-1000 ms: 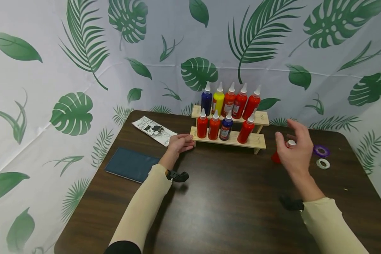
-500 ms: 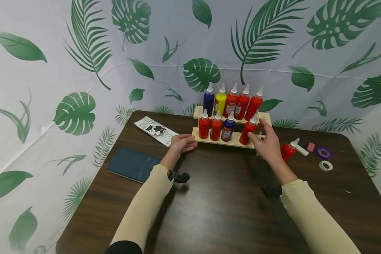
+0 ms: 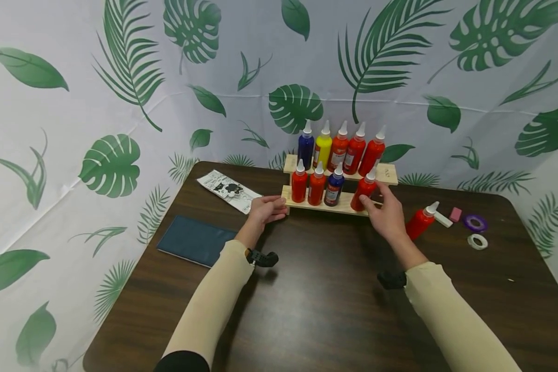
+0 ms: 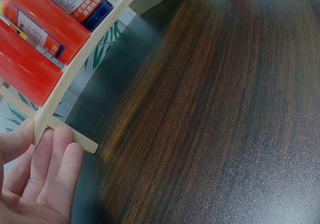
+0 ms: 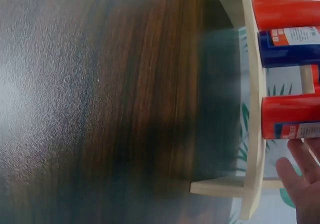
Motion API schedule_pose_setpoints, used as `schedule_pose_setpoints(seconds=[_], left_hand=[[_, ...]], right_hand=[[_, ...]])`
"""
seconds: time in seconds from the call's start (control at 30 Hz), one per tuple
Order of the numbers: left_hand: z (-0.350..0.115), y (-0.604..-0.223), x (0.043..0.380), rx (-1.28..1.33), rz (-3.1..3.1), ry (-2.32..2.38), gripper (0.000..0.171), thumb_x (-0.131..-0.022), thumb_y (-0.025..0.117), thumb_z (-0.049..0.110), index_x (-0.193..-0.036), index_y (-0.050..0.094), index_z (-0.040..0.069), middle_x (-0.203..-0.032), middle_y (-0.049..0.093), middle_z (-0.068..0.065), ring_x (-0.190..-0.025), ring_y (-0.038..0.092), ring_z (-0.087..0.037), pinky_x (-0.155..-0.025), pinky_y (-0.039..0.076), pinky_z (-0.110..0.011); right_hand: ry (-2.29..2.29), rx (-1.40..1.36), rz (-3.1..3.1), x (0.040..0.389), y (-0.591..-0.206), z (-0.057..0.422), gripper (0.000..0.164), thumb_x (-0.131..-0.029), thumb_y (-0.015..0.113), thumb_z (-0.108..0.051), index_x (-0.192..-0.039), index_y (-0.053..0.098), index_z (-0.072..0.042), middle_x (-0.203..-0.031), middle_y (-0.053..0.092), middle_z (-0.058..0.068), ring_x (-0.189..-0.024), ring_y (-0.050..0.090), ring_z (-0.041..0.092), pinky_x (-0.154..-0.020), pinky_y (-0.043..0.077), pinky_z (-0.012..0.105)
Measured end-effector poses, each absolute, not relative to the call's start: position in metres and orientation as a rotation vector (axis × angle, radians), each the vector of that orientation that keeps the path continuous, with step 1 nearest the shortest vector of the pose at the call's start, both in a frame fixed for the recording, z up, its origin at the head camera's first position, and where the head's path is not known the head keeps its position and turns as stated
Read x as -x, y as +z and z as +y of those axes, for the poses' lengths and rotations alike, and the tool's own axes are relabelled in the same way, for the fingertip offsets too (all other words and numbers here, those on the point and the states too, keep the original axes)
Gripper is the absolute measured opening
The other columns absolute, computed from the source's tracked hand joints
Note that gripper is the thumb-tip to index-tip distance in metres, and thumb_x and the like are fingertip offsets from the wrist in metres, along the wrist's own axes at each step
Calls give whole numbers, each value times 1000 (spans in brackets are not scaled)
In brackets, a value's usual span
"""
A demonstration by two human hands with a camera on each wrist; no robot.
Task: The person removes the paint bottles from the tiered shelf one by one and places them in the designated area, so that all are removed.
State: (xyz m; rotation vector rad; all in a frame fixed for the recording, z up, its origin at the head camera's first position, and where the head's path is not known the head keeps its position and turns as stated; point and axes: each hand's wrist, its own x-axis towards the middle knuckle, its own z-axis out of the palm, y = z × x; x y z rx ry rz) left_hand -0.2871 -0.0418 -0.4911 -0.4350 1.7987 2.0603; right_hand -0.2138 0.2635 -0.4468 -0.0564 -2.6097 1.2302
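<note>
At the back of the table, a two-step wooden rack [image 3: 388, 173] carries red, blue and yellow squeeze bottles with white nozzle tips. My left hand [image 3: 264, 211] pinches the left end of its lower shelf [image 4: 75, 69], thumb on one side and fingers beneath. My right hand [image 3: 385, 214] holds the rightmost red bottle [image 3: 361, 194] of the lower row, thumb in front of it. In the right wrist view, fingertips meet the side of this bottle [image 5: 292, 115]. A gap separates it from the blue bottle [image 3: 334, 188] to its left. Another red bottle [image 3: 420, 221] stands on the table, partly behind my right wrist.
Right of the rack lie a white block [image 3: 444, 219], a pink eraser [image 3: 455, 214], a purple tape roll [image 3: 475, 223] and a white tape roll [image 3: 477, 242]. On the left are a printed white packet [image 3: 218, 186] and a dark blue notebook [image 3: 195, 240].
My right hand has come left from above the loose red bottle to the rightmost bottle on the lower shelf. My left hand stays at the rack's end.
</note>
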Motion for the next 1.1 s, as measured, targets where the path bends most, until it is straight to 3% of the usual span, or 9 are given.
schedule_pose_setpoints(seconds=[0.33,0.47,0.53,0.6,0.77,1.0,1.1], left_hand=[[-41,-488,286,416,1789,2049,41,-89,70,18,-125,60,3,-113,67,-19,-83,72,-19,-72,59,-31],[-41,-488,286,416,1792,2056,39,-89,70,18,-124,60,3,-114,67,-20,-82,71,-19,-71,59,-31],[-41,-488,286,417,1794,2061,39,-89,70,18,-124,61,3,-113,67,-20,-81,72,-19,-71,59,-31],[-42,-489,285,421,1792,2063,39,-88,71,18,-123,61,3,-111,68,-19,-80,72,-19,-71,59,-31],[-41,-491,284,429,1799,2062,41,-86,73,20,-122,62,3,-104,71,-16,-80,72,-20,-72,59,-32],[-41,-489,284,418,1802,2060,41,-88,71,19,-124,61,3,-109,69,-18,-82,72,-21,-73,59,-32],[-41,-488,284,412,1802,2060,41,-88,71,19,-124,61,3,-112,68,-19,-82,72,-20,-72,59,-31]], right_hand=[[1264,63,-2498,185,-430,265,55,-94,62,-29,-142,42,-9,-134,54,18,-116,55,38,-95,47,55],[1207,64,-2443,163,-412,275,52,-92,65,-26,-138,48,-8,-126,59,16,-109,58,30,-90,53,27],[1182,104,-2415,150,-405,283,50,-91,66,-26,-136,50,-10,-125,60,13,-106,58,25,-83,49,12],[1183,153,-2370,137,-402,293,49,-90,68,-23,-135,53,-13,-125,61,11,-103,59,17,-77,45,4],[1131,307,-2248,106,-410,323,48,-87,72,-17,-132,57,-19,-124,63,5,-96,56,1,-74,44,5],[1084,537,-2230,88,-443,360,48,-87,71,-20,-134,57,-19,-127,61,4,-94,54,-3,-88,47,10],[1070,627,-2283,89,-458,369,50,-88,70,-24,-136,54,-16,-130,59,10,-102,58,6,-93,46,13]])
